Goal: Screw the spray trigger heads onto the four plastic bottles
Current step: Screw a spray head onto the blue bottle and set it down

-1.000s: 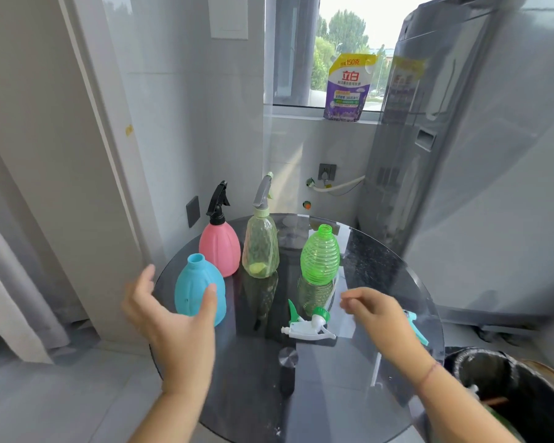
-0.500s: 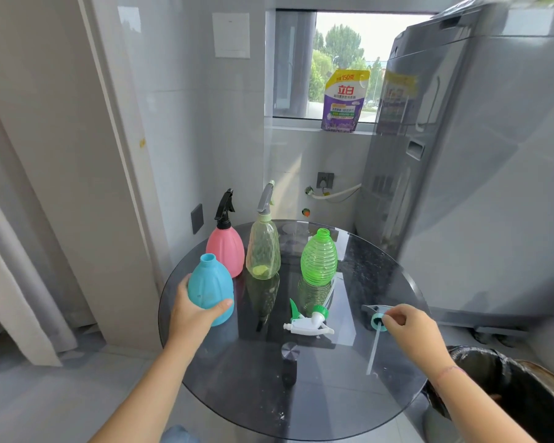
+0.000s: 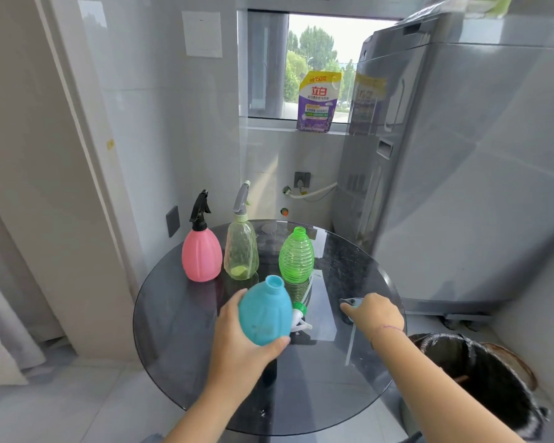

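My left hand grips the blue bottle, lifted off the round glass table and tilted, its neck open. My right hand closes over a teal spray trigger head lying on the glass, mostly hidden under the fingers. A white and green trigger head lies flat behind the blue bottle. The green ribbed bottle stands uncapped. A pink bottle with a black trigger and a clear yellowish bottle with a grey trigger stand at the back.
A washing machine stands close on the right. A black-lined bin sits at the table's lower right. A purple detergent pouch rests on the window sill. A tiled wall and a door frame close in the left.
My left hand has lifted the blue bottle from the table's left side and carried it toward the middle. My right hand stays on the teal trigger head.
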The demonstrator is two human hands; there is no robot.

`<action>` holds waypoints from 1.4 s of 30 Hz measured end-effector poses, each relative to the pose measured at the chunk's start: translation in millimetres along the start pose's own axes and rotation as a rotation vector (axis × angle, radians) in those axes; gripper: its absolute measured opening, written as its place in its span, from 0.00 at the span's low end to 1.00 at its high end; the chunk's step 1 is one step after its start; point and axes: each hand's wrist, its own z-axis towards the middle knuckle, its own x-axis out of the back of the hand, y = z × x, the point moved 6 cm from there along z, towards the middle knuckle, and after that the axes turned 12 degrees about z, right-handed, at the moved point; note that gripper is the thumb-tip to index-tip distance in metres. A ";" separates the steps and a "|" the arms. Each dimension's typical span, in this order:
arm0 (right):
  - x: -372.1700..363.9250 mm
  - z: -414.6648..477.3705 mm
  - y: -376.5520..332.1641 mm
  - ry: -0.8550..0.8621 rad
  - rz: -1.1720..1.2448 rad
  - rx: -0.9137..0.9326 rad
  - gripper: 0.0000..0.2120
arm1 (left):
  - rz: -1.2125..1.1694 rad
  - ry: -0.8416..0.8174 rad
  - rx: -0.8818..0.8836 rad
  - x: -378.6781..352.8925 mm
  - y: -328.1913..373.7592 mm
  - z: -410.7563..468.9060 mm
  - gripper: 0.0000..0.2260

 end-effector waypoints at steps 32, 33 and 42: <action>60.7 -84.1 -118.6 -0.424 1.232 0.682 0.13 | -0.223 -0.339 0.069 -38.7 52.5 1.7 0.36; 52.8 -85.2 -116.2 -0.513 1.219 0.649 0.14 | -0.268 -0.380 0.078 -37.7 54.4 3.9 0.37; 39.3 -96.9 -109.8 -0.993 1.363 0.472 0.14 | -0.686 -1.085 0.078 -38.4 64.1 -11.1 0.37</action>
